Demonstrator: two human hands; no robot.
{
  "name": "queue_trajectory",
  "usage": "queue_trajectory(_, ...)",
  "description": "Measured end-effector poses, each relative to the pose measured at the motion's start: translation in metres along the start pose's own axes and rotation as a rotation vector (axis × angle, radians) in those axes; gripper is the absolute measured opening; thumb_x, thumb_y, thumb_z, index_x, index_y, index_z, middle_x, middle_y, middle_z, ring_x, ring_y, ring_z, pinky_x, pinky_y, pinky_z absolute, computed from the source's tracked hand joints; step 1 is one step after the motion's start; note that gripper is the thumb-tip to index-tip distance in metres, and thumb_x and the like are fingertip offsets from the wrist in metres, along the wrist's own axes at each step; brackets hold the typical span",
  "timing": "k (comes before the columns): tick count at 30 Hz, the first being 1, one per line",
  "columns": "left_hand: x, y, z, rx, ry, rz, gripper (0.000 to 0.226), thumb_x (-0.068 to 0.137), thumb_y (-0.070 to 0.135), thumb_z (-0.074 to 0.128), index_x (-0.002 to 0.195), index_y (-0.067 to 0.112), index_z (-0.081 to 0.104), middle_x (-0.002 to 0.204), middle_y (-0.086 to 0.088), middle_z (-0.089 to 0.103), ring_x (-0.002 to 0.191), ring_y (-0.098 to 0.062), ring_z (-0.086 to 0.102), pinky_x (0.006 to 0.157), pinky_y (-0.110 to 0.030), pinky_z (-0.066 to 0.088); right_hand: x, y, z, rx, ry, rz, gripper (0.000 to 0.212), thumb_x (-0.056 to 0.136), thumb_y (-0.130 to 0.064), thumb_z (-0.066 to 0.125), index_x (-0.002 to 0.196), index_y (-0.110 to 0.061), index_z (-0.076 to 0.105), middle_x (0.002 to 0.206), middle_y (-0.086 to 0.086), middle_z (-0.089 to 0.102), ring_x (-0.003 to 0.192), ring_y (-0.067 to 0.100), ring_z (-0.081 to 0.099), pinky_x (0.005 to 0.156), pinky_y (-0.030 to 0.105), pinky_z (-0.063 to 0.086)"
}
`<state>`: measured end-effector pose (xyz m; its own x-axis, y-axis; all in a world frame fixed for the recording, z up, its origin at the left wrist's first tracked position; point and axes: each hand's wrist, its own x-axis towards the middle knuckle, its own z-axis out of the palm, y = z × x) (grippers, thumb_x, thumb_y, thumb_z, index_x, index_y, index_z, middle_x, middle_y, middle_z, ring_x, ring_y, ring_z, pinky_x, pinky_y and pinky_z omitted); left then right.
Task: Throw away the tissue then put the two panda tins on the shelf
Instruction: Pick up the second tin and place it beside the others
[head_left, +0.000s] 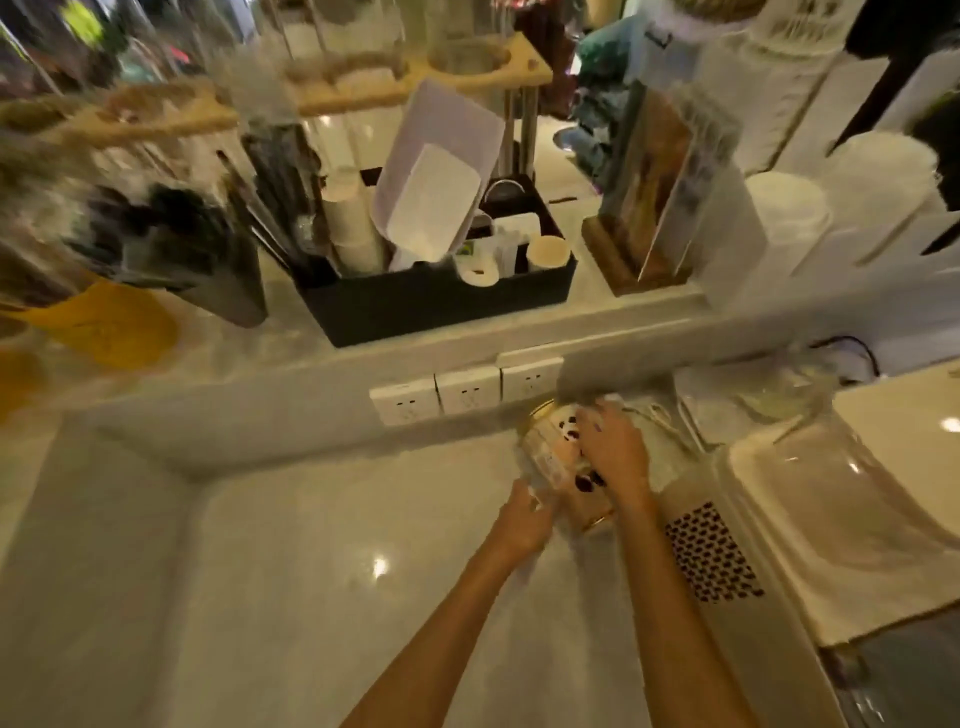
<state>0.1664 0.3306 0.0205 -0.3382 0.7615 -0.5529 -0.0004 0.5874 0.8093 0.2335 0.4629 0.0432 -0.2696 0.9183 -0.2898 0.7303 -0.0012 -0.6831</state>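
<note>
Pale, glossy stone bench fills the lower view, with a raised white ledge running along its back edge. Both of a person's bare hands meet near the bench's back right area, just below the ledge. The right hand lies over the top of a round pale panda tin with a gold rim and black patches, fingers curled onto it. The left hand cups the tin's near side from below. The picture is blurred, so whether a second tin sits beneath or behind the first cannot be told, and no tissue is clearly visible.

Likely risks: the tin looks smooth and tilted, so it could slip between the hands. Lifting it to the ledge could knock the black rectangular organiser box full of cups and tools, which stands at the ledge's front edge.

Counted: one panda tin clearly seen, two hands, three white wall sockets under the ledge, one black organiser box.
</note>
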Motion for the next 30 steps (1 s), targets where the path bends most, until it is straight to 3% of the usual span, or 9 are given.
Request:
queue_trajectory(2,0.002,0.005,0.011,-0.176,-0.083,0.025,0.045,0.098,0.037,0.054,0.140,0.032,0.038,0.137,0.007,0.054,0.112,-0.002,0.061,0.081,-0.018,0.058,0.013,0.002,0.002,0.038,-0.128,0.085,0.054,0.092,-0.058,0.044,0.123,-0.017,0.059,0.128,0.016,0.064,0.116,0.035,0.059,0.100,0.047,0.043)
queue_trajectory(5,-0.005,0.009,0.024,-0.266,-0.086,0.004,0.078,0.092,0.034,0.065,0.149,0.030,0.013,0.141,0.010,0.041,0.110,-0.005,0.053,0.062,-0.007,0.054,0.012,0.007,0.007,0.032,-0.252,0.115,0.071,0.086,-0.071,0.044,0.133,-0.018,0.052,0.133,0.012,0.061,0.118,0.034,0.059,0.106,0.053,0.042)
queue_trajectory(7,-0.017,0.007,0.024,-0.331,-0.014,-0.005,0.089,0.089,0.035,0.068,0.152,0.027,0.005,0.149,0.001,0.039,0.122,-0.014,0.051,0.075,-0.014,0.057,0.000,0.006,0.011,0.029,-0.271,0.113,0.075,0.085,-0.072,0.045,0.134,-0.015,0.050,0.130,0.013,0.063,0.115,0.034,0.060,0.104,0.051,0.045)
queue_trajectory(9,-0.039,0.000,0.020,-0.379,0.050,0.002,0.097,0.087,0.038,0.070,0.153,0.027,0.000,0.153,-0.005,0.034,0.133,-0.023,0.045,0.101,-0.035,0.052,-0.022,0.002,0.014,0.047,-0.277,0.113,0.077,0.084,-0.072,0.046,0.135,-0.014,0.046,0.130,0.014,0.062,0.114,0.034,0.061,0.101,0.048,0.047)
queue_trajectory(11,-0.072,-0.013,0.013,-0.371,0.134,-0.007,0.102,0.082,0.045,0.072,0.153,0.033,-0.001,0.155,-0.005,0.032,0.136,-0.025,0.042,0.109,-0.047,0.045,-0.056,-0.003,0.018,0.094,-0.303,0.098,0.081,0.082,-0.073,0.049,0.136,-0.013,0.042,0.132,0.016,0.059,0.116,0.035,0.060,0.101,0.048,0.048)
queue_trajectory(16,-0.184,-0.082,-0.005,-0.435,0.287,-0.015,0.108,0.072,0.055,0.079,0.151,0.044,0.006,0.153,0.004,0.035,0.134,-0.019,0.045,0.105,-0.048,0.048,-0.172,-0.001,0.036,0.206,-0.409,-0.043,0.089,0.078,-0.079,0.047,0.137,-0.014,0.040,0.133,0.016,0.056,0.114,0.032,0.060,0.098,0.048,0.051)
queue_trajectory(20,-0.295,-0.148,-0.003,-0.570,0.387,0.015,0.095,0.072,0.056,0.079,0.145,0.052,0.019,0.142,0.013,0.050,0.123,-0.012,0.056,0.090,-0.033,0.058,-0.275,0.016,0.064,0.358,-0.756,-0.040,0.089,0.082,-0.082,0.036,0.138,-0.014,0.047,0.129,0.015,0.065,0.112,0.030,0.066,0.102,0.051,0.050)
queue_trajectory(22,-0.349,-0.177,0.009,-0.635,0.448,0.004,0.091,0.075,0.054,0.077,0.145,0.050,0.020,0.141,0.011,0.049,0.124,-0.013,0.056,0.094,-0.035,0.056,-0.331,0.029,0.080,0.394,-0.878,-0.045,0.087,0.084,-0.080,0.035,0.139,-0.014,0.048,0.128,0.017,0.065,0.114,0.032,0.066,0.103,0.054,0.049)
queue_trajectory(30,-0.527,-0.291,0.099,-0.992,0.864,-0.047,0.094,0.072,0.054,0.081,0.144,0.054,0.022,0.143,0.011,0.048,0.125,-0.012,0.056,0.101,-0.040,0.052,-0.534,0.082,0.122,0.120,-1.221,-0.220,0.082,0.087,-0.078,0.030,0.136,-0.017,0.052,0.128,0.014,0.065,0.113,0.029,0.066,0.101,0.052,0.051)
